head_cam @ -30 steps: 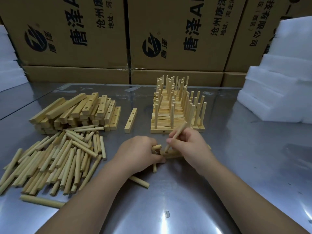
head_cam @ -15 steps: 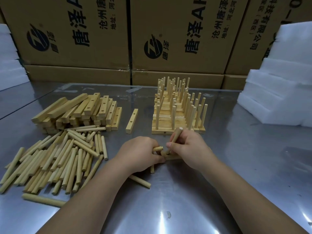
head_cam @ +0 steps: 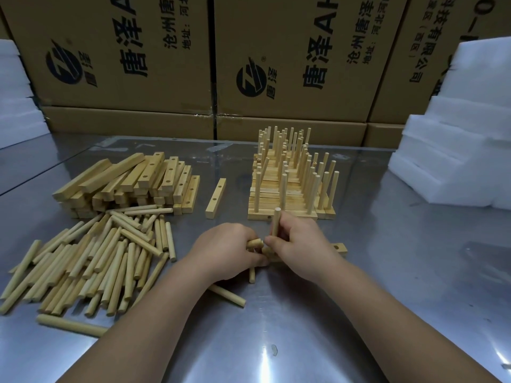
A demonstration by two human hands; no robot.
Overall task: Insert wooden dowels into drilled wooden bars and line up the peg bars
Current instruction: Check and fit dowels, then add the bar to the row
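My right hand (head_cam: 297, 244) grips a wooden dowel (head_cam: 276, 221) that stands almost upright over a drilled wooden bar (head_cam: 339, 247) lying on the table; most of the bar is hidden under both hands. My left hand (head_cam: 226, 251) holds spare dowels (head_cam: 255, 242), with ends poking out above and below its fingers. Behind the hands stand rows of finished peg bars (head_cam: 290, 186) with dowels pointing up. A single empty drilled bar (head_cam: 216, 198) lies left of them.
A heap of loose dowels (head_cam: 91, 261) covers the table's left front, with a stack of drilled bars (head_cam: 132, 183) behind it. One dowel (head_cam: 229, 294) lies by my left wrist. Cardboard boxes (head_cam: 290, 59) line the back; white foam blocks (head_cam: 459, 139) stand right.
The dowel in my right hand has swung from a rightward tilt to nearly upright over the bar. My left hand has stayed in place.
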